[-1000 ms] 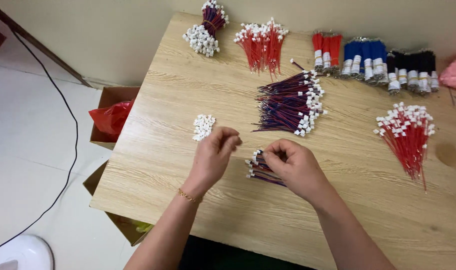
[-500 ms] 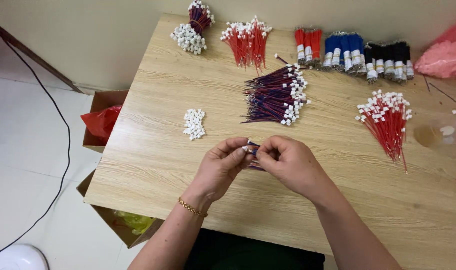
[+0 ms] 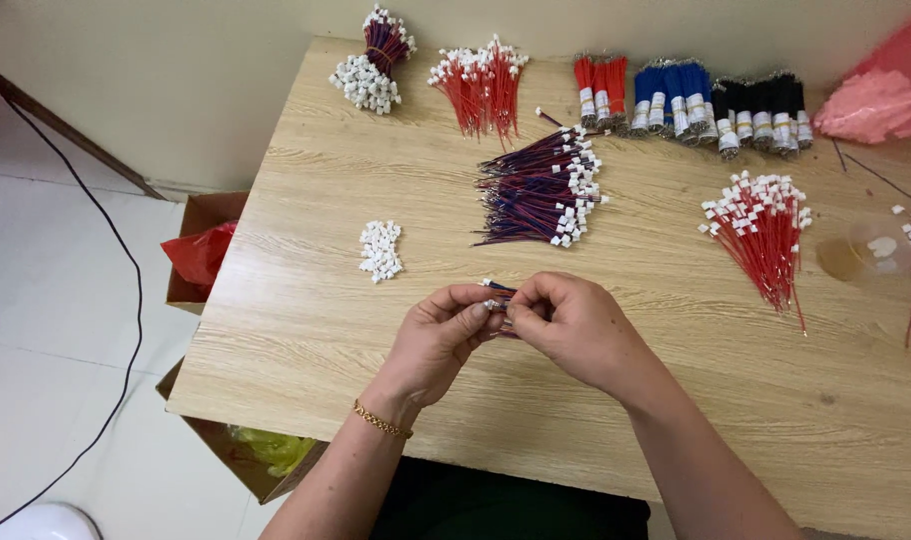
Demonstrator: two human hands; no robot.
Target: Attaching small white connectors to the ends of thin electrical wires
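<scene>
While a black cable (image 3: 106,250) trails over the white floor at far left and an open cardboard box (image 3: 201,250) with red plastic sits beside the wooden table (image 3: 326,330), the work itself happens near the table's front edge. A small heap of loose white connectors (image 3: 380,249) lies on the bare wood, well apart from the hands. Just right of it, the left hand (image 3: 438,340), a gold bracelet at its wrist, has thumb and forefinger pinched on the white-tipped end of a small red-and-blue wire bundle (image 3: 498,294), held a little above the table. The right hand (image 3: 574,330) meets it from the other side, its fingers curled tight around the same bundle, so most of the wires are hidden. Judging by this grip, the step in hand is fitting or checking a connector on a wire end; the next move calls for a fine, steady pinch with wire and connector lined up. Behind the hands lies a large pile of red-and-blue wires (image 3: 541,188), and farther right a fan of red wires (image 3: 761,230) and a pink bag (image 3: 881,95).
</scene>
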